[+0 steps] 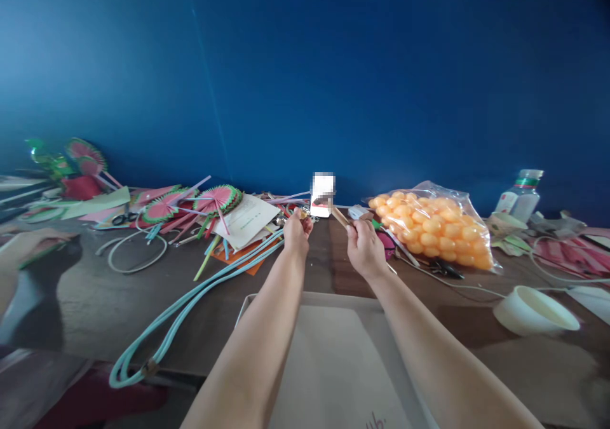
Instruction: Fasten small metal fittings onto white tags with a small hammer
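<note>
Visibly, the right hand [366, 249] clamps a brown stick [340, 217] slanting up-left from its fingers; the left hand [296, 233] curls, its hold unclear.

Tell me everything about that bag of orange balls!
The bag looks like clear, shiny plastic, crinkled along the top and at its lower right corner. It is packed with many smooth, rounded orange balls, bunched close together. It lies slumped on the dark brown table, in front of the blue wall. The right hand is to its left, not touching it. I can't tell whether the bag is sealed.
</note>
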`<action>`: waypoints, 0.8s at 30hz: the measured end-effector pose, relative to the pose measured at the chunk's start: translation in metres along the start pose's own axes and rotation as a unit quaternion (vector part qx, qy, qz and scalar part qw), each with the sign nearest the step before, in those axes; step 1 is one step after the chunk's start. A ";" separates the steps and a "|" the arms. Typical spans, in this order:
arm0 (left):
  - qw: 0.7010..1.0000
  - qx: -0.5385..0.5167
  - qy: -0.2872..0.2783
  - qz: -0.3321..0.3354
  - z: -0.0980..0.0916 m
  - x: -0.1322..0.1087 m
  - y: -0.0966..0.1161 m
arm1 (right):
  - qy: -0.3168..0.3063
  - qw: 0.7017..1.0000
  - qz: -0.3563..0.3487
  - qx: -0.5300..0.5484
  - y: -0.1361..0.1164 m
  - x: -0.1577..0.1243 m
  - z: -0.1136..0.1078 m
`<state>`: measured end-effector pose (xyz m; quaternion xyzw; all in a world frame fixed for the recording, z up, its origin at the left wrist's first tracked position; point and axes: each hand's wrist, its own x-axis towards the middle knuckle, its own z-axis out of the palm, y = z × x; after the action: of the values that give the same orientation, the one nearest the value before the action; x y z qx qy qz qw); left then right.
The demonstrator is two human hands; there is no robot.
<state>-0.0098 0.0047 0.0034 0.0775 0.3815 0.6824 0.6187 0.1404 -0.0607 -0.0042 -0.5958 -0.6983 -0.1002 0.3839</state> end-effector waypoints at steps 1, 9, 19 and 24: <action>1.000 -0.004 -0.006 0.001 0.000 0.000 0.000 | 0.016 1.000 -0.015 0.011 0.000 0.000 0.000; 0.997 -0.006 -0.057 0.048 -0.002 0.003 -0.004 | 0.062 0.996 -0.044 0.048 -0.001 0.001 -0.006; 0.997 0.022 -0.044 0.063 0.001 -0.001 -0.002 | -0.008 0.999 -0.034 0.025 -0.004 -0.004 -0.001; 0.997 0.019 -0.044 0.065 0.002 -0.005 -0.001 | 0.019 0.999 -0.043 0.027 -0.004 -0.003 -0.002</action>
<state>-0.0072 0.0011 0.0056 0.1433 0.3609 0.7101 0.5873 0.1369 -0.0652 -0.0038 -0.5528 -0.7181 -0.1088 0.4086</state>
